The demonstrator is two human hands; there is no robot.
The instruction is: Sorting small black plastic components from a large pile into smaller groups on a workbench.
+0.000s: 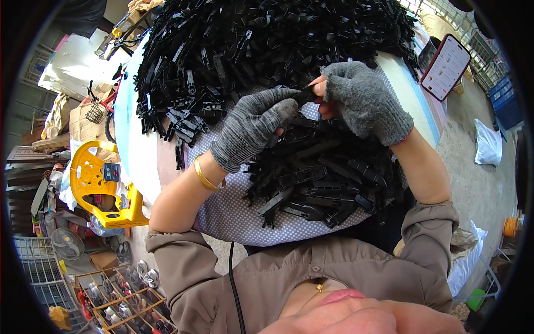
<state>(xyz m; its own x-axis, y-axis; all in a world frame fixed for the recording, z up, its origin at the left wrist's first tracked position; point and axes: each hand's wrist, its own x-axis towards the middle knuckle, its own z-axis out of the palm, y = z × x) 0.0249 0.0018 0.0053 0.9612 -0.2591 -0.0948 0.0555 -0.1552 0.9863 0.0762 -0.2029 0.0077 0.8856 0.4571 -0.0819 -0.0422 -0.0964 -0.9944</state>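
Observation:
Both my hands wear grey knitted gloves and meet over the table's middle. Between them is a small black plastic part [303,96], mostly covered by the fingers. My left hand [253,125] is closed on its left end, and my right hand [364,100] pinches the other end with bare fingertips. A smaller heap of black plastic parts [328,172] lies just below my hands, nearest my body. Behind them rises a much larger heap of similar black parts [278,42], with a few loose pieces at its left edge.
A patterned cloth [233,206] covers the round table. At the far right stands a phone [446,67] with its screen lit. To the left is a yellow plastic chair [92,175]; a shoe rack [128,295] and a fan [67,243] are lower left. A black cable [234,284] hangs down my front.

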